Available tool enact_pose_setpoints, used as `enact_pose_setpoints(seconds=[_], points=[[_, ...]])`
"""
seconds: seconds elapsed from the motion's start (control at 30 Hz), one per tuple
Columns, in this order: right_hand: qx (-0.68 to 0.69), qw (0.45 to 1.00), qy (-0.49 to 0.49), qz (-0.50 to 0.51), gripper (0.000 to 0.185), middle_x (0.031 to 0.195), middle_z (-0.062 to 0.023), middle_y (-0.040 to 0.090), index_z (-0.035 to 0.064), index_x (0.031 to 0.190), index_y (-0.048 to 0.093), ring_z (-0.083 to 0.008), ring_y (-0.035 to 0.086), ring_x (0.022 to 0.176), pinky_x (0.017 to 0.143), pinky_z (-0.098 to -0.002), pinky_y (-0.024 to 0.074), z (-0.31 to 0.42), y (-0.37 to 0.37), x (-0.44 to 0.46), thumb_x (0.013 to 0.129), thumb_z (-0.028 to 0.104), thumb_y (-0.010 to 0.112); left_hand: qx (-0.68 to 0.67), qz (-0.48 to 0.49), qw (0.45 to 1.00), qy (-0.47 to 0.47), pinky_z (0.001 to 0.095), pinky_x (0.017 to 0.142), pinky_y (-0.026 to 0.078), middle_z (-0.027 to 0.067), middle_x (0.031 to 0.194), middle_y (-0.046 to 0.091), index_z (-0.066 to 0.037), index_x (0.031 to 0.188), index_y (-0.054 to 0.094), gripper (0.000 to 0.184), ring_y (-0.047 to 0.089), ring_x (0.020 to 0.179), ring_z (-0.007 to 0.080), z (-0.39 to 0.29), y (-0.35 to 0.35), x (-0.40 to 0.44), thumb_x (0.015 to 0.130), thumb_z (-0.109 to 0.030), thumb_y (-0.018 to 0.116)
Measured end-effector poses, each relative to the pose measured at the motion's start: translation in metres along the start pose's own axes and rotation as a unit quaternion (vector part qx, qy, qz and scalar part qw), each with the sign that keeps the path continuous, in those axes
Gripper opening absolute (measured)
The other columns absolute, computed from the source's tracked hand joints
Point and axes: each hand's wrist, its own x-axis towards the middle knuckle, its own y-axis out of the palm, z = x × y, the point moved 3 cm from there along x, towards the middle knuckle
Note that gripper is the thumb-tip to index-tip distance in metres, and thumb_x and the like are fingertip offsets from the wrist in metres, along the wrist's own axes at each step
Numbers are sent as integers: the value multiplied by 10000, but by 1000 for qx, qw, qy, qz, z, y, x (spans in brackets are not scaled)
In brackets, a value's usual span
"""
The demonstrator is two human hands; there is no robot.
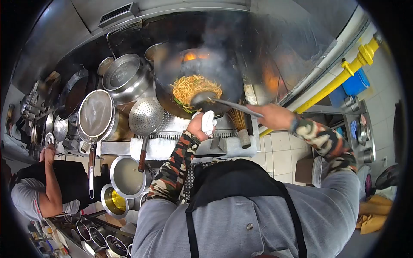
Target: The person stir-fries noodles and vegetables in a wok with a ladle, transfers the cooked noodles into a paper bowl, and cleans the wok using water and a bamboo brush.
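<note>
White cloth (209, 123) fills our left hand (196, 126) by the heavy-looking wok (232, 88). Our right hand (276, 116) grips the ladle handle (236, 105).

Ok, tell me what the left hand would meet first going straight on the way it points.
Likely the near rim of the wok, just past the white cloth in the left hand; whether cloth and rim touch is unclear.

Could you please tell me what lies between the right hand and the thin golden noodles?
In the head view, a long grey metal ladle spans from the right hand to those noodles.
</note>
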Motion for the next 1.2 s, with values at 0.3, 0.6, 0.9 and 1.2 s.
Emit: enact_pose_setpoints(seconds=[0.3,0.6,0.9,1.2], points=[[25,992,84,-87,584,913,-242,641,76,1393,356,-405,613,878,790,-468,487,12,7,24,839,123,535,372,0,913,165,298,597,480,23,779,559,-107,892,537,56,563,712,154,87,-59,-38,899,-100,482],[-12,995,94,6,601,928,-234,644,66,1392,352,-400,616,874,785,-478,484,20,19,19,826,144,537,-18,53,998,23,372,570,445,64,706,566,-92,793,552,133,567,671,253,8,-29,1,876,-164,477],[7,998,50,-42,612,981,-250,627,58,1406,323,-406,608,898,808,-467,476,5,18,23,836,125,539,531,36,761,370,317,520,463,25,724,561,-100,840,537,175,584,642,178,32,-47,7,945,-176,419],[-5,998,49,-31,599,947,-248,635,18,1396,325,-390,610,902,812,-463,476,10,-3,27,839,114,523,-47,-32,998,-23,334,494,472,12,715,588,-102,859,560,256,576,605,198,57,39,-47,958,-278,402]])
